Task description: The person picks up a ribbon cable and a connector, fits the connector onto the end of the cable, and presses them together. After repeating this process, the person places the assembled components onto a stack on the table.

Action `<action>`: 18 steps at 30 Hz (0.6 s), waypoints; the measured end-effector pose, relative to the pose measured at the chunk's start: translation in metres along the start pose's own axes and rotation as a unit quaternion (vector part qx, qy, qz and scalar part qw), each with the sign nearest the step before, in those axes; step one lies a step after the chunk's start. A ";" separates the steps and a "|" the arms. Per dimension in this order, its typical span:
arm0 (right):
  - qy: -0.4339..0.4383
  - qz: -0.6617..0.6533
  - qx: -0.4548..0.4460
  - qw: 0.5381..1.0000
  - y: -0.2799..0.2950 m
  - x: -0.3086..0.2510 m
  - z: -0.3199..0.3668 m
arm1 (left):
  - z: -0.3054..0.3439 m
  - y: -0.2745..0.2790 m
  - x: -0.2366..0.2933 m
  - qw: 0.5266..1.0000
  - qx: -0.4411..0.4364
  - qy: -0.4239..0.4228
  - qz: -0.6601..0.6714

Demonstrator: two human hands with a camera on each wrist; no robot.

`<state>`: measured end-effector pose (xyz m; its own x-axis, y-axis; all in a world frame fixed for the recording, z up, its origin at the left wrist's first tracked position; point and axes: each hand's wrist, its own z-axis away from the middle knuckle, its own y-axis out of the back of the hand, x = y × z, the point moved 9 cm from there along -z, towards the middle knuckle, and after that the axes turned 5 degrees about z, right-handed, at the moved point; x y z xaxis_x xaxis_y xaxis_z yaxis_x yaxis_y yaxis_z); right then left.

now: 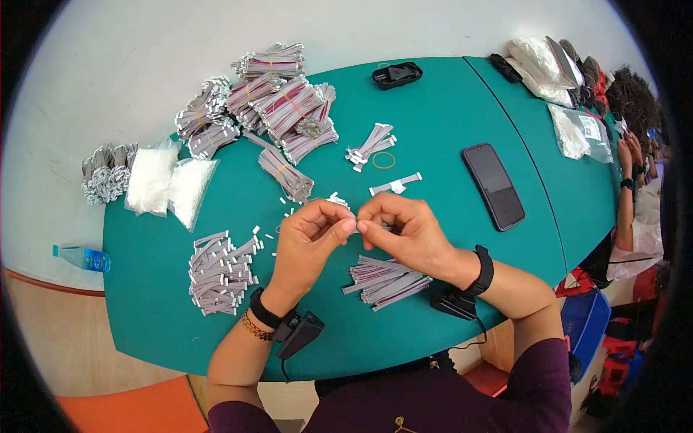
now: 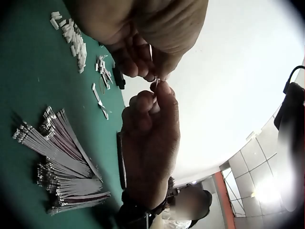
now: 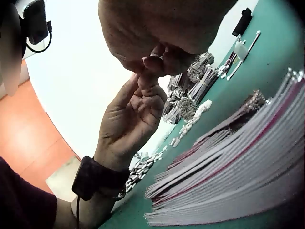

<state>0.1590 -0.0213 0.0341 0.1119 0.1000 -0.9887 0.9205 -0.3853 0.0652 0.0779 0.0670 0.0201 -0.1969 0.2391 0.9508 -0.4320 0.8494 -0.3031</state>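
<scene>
My left hand (image 1: pixel 310 242) and right hand (image 1: pixel 415 234) meet fingertip to fingertip over the green table. Between thumb and index finger the right hand pinches a thin pale ribbon cable (image 2: pixel 156 85), mostly hidden by the fingers. The left fingers pinch its end at a tiny white piece, largely covered; I cannot tell its exact shape. Below the right hand lies a pile of grey and purple ribbon cables (image 1: pixel 386 283) with bare metal ends. Left of the left hand is a heap of cables with white connectors (image 1: pixel 220 274). Loose white connectors (image 2: pixel 76 43) lie beyond the hands.
Banded cable bundles (image 1: pixel 289 108) and plastic bags of white pieces (image 1: pixel 151 179) occupy the back left. A phone (image 1: pixel 494 186) lies right, a black case (image 1: pixel 397 75) at the back. A bottle (image 1: pixel 83 258) lies at the left edge. Another person's hands (image 1: pixel 629 151) are far right.
</scene>
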 end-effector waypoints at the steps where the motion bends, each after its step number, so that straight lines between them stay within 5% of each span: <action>1: -0.005 -0.018 -0.001 1.000 0.000 0.001 0.000 | 0.000 0.000 0.000 1.000 0.000 0.001 -0.002; 18: -0.038 -0.116 -0.044 0.992 -0.005 -0.001 -0.001 | 0.002 -0.007 -0.018 0.995 -0.043 0.084 0.036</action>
<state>0.1548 -0.0190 0.0345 -0.1326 0.1050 -0.9856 0.9475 -0.2785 -0.1572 0.0829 0.0559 0.0047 -0.0712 0.3706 0.9260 -0.3429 0.8627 -0.3717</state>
